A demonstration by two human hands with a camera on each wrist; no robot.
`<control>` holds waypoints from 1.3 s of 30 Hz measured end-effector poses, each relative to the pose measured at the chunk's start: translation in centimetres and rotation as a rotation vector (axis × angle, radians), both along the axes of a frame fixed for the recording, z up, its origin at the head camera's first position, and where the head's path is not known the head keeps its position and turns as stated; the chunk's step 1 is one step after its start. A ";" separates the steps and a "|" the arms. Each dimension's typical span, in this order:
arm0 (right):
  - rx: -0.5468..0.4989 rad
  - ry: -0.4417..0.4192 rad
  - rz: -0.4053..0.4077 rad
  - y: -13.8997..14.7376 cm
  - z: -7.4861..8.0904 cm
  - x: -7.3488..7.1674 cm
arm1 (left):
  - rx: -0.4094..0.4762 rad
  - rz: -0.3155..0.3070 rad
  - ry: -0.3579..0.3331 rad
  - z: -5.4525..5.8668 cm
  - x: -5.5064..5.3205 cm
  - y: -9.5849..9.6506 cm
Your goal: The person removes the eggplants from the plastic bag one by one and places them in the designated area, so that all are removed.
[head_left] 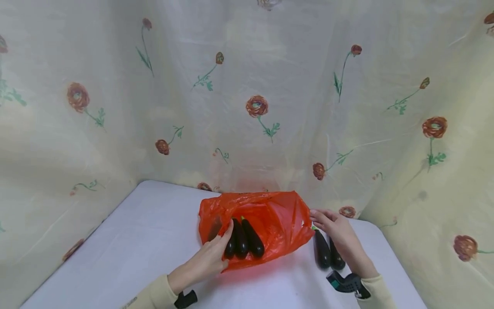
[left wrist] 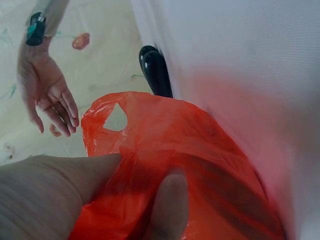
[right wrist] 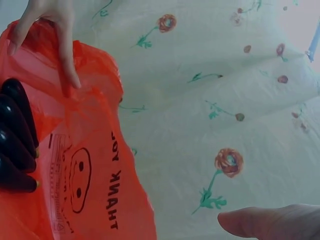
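A red plastic bag [head_left: 278, 240] lies mouth toward me, with several dark eggplants [head_left: 252, 238] inside it. My left hand [head_left: 214, 251] pinches the bag's left edge between thumb and fingers, right beside the eggplants. Thin red film bunches around that thumb and finger in the left wrist view. My right hand [head_left: 339, 231] hovers by the bag's right edge, its fingers extended; the left wrist view shows it apart from the plastic. Printed lettering and a drawn face on the bag [right wrist: 100, 185] appear in the right wrist view, with eggplants [right wrist: 15, 130] at the left.
Two more eggplants [head_left: 322, 251] lie on the white table [head_left: 135, 244], right of the bag and partly behind my right forearm. A flower-patterned sheet [head_left: 216, 107] hangs behind the table and along both sides. Each wrist carries a dark strapped device [head_left: 347, 283].
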State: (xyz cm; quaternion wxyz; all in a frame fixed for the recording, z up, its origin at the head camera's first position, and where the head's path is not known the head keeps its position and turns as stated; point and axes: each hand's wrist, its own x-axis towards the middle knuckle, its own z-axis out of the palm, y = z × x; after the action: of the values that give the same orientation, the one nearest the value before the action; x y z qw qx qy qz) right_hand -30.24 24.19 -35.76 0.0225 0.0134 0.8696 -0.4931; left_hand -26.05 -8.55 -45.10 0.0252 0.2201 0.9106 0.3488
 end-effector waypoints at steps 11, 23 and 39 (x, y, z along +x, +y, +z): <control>-0.092 -0.010 0.060 -2.2 0.5 -0.1 | 0.005 0.000 -0.011 -0.2 -0.1 0.1; -0.130 -0.049 0.094 -4.4 -0.1 -1.1 | -0.009 0.024 -0.033 0.0 -0.1 0.2; -0.261 -0.110 0.118 -6.8 -3.4 -2.8 | 0.005 0.018 -0.050 -0.3 0.0 0.3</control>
State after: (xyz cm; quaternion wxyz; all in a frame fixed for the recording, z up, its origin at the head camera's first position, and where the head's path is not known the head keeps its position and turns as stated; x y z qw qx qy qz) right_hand -33.08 17.35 -39.12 0.1007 -0.0139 0.7948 -0.5983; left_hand -26.01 -8.23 -45.39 0.0442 0.2034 0.9108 0.3566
